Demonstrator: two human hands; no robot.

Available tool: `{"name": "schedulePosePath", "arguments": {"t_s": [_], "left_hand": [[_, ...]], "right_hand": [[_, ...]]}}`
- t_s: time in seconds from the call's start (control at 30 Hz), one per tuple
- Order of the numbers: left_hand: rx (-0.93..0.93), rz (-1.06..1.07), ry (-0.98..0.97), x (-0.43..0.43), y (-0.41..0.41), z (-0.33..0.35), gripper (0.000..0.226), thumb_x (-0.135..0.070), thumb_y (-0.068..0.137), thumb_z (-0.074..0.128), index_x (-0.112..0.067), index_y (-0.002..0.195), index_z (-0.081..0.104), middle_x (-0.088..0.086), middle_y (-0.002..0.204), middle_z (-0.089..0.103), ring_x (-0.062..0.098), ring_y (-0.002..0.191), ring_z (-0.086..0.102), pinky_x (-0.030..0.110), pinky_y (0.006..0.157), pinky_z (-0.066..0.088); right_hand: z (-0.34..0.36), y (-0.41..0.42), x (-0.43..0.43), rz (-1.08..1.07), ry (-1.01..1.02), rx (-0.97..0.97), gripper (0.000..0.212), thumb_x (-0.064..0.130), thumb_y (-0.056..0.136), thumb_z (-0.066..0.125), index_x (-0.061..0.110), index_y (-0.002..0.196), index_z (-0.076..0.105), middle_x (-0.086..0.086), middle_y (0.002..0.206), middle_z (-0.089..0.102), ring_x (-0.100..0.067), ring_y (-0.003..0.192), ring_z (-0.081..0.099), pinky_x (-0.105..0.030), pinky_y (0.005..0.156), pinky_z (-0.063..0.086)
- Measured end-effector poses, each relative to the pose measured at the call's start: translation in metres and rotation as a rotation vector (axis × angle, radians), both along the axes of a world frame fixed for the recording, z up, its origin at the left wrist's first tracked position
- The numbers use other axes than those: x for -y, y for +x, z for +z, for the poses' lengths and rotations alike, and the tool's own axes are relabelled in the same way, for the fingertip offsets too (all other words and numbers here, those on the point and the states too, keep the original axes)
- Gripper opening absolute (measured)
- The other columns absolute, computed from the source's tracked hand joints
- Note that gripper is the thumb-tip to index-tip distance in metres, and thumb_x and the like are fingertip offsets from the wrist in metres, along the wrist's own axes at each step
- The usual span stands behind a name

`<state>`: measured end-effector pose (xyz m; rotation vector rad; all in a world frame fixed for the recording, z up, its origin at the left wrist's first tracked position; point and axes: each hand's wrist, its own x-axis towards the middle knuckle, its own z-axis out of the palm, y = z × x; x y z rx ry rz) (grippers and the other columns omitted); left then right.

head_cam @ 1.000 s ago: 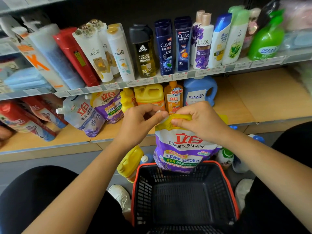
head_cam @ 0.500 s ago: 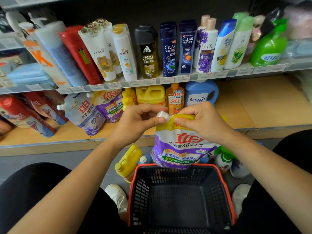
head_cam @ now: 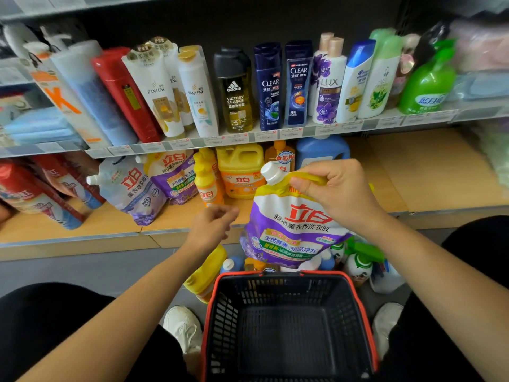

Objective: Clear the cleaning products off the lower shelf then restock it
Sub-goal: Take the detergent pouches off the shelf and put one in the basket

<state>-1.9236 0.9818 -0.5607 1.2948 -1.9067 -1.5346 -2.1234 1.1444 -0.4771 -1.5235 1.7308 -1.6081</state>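
The right hand (head_cam: 334, 194) pinches the yellow top of the purple soap bag (head_cam: 289, 230). The bag hangs straight down, cap up. The basket (head_cam: 275, 293) is at 6 o'clock and the lower shelf (head_cam: 413, 172) at 12. The left hand (head_cam: 212, 224), at 9, is loose and empty.

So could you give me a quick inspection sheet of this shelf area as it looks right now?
Surface: lower shelf, wooden, right part bare.
Job's things: purple pouch held up by the basket's far rim; yellow jug and blue jug on the lower shelf.
Clutter: floor bottles behind the basket.
Grippers: right hand pinches the pouch's top; left hand holds nothing.
Cables: nothing seen.
Surroundings: upper shelf lined with shampoo bottles.
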Motion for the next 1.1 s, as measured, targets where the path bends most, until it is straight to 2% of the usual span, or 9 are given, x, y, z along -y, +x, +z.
{"name": "schedulePosePath", "arguments": {"t_s": [0.13,0.27,0.37,0.53,0.73,0.83,0.9,1.0,1.1], "left_hand": [[0.152,-0.037,0.32,-0.003,0.001,-0.027,0.035,-0.044,0.095,0.065,-0.016,0.116,0.062,0.008,0.116,0.066,0.026,0.102,0.066,0.034,0.077,0.057],[0.031,-0.189,0.442,-0.007,-0.007,-0.035,0.037,-0.042,0.098,0.06,-0.013,0.121,0.065,0.01,0.12,0.072,0.023,0.111,0.069,0.03,0.083,0.056],[-0.06,-0.163,0.441,-0.009,-0.014,-0.037,0.027,-0.033,0.099,0.06,-0.007,0.106,0.065,0.013,0.11,0.075,0.02,0.101,0.072,0.031,0.087,0.056],[-0.228,0.007,0.309,-0.005,-0.017,-0.036,0.017,-0.018,0.098,0.062,-0.002,0.092,0.061,0.006,0.079,0.072,0.018,0.076,0.066,0.026,0.07,0.058],[-0.391,0.179,0.076,0.007,-0.022,-0.011,0.024,-0.01,0.096,0.065,-0.01,0.073,0.057,-0.003,0.063,0.067,0.006,0.062,0.064,0.021,0.061,0.053],[-0.44,0.219,-0.126,0.014,-0.021,0.01,0.021,-0.012,0.095,0.068,-0.01,0.074,0.066,-0.006,0.062,0.067,0.005,0.06,0.062,0.019,0.057,0.051],[-0.455,0.223,-0.247,0.016,-0.02,0.026,0.023,-0.015,0.095,0.069,-0.019,0.072,0.071,-0.008,0.063,0.069,0.004,0.06,0.063,0.018,0.057,0.05],[-0.464,0.183,-0.361,0.015,-0.019,0.051,0.023,-0.019,0.095,0.07,-0.026,0.073,0.071,-0.009,0.063,0.069,0.002,0.058,0.064,0.02,0.055,0.051],[-0.398,0.124,-0.519,0.01,-0.02,0.07,0.009,-0.025,0.094,0.071,-0.023,0.085,0.073,-0.008,0.077,0.075,0.009,0.072,0.07,0.029,0.064,0.056]], "right_hand": [[0.003,-0.004,0.0,-0.043,-0.061,-0.039,0.015,0.009,0.09,0.073,0.023,0.086,0.074,0.021,0.065,0.066,0.003,0.065,0.06,-0.013,0.064,0.044],[0.007,-0.009,0.0,-0.074,-0.101,-0.033,0.012,0.009,0.091,0.073,0.022,0.09,0.075,0.024,0.07,0.069,0.003,0.068,0.062,-0.014,0.066,0.046],[0.009,-0.015,-0.002,-0.122,-0.124,-0.019,0.014,0.012,0.09,0.073,0.026,0.09,0.075,0.02,0.075,0.073,0.003,0.071,0.065,-0.014,0.067,0.049],[0.006,-0.039,-0.007,-0.248,-0.102,-0.014,0.01,0.016,0.089,0.075,0.025,0.092,0.075,0.016,0.074,0.074,0.004,0.068,0.064,-0.018,0.064,0.052],[-0.016,-0.068,-0.004,-0.4,-0.031,0.054,0.007,0.017,0.091,0.073,0.023,0.088,0.078,-0.011,0.078,0.075,-0.006,0.067,0.059,-0.031,0.063,0.051],[-0.034,-0.079,0.001,-0.467,0.034,0.153,0.016,0.019,0.091,0.073,0.006,0.086,0.079,-0.03,0.081,0.071,-0.016,0.07,0.056,-0.045,0.065,0.051],[-0.05,-0.084,0.007,-0.489,0.12,0.21,0.028,0.021,0.091,0.073,-0.006,0.088,0.075,-0.038,0.085,0.065,-0.018,0.072,0.051,-0.046,0.065,0.048],[-0.064,-0.079,0.014,-0.562,0.22,0.346,0.02,0.014,0.087,0.076,-0.003,0.098,0.076,-0.023,0.084,0.072,-0.019,0.079,0.061,-0.053,0.082,0.055],[-0.06,-0.061,0.018,-0.663,0.203,0.195,0.032,0.017,0.082,0.082,0.007,0.111,0.072,-0.007,0.103,0.072,-0.021,0.094,0.068,-0.043,0.089,0.057]]}}
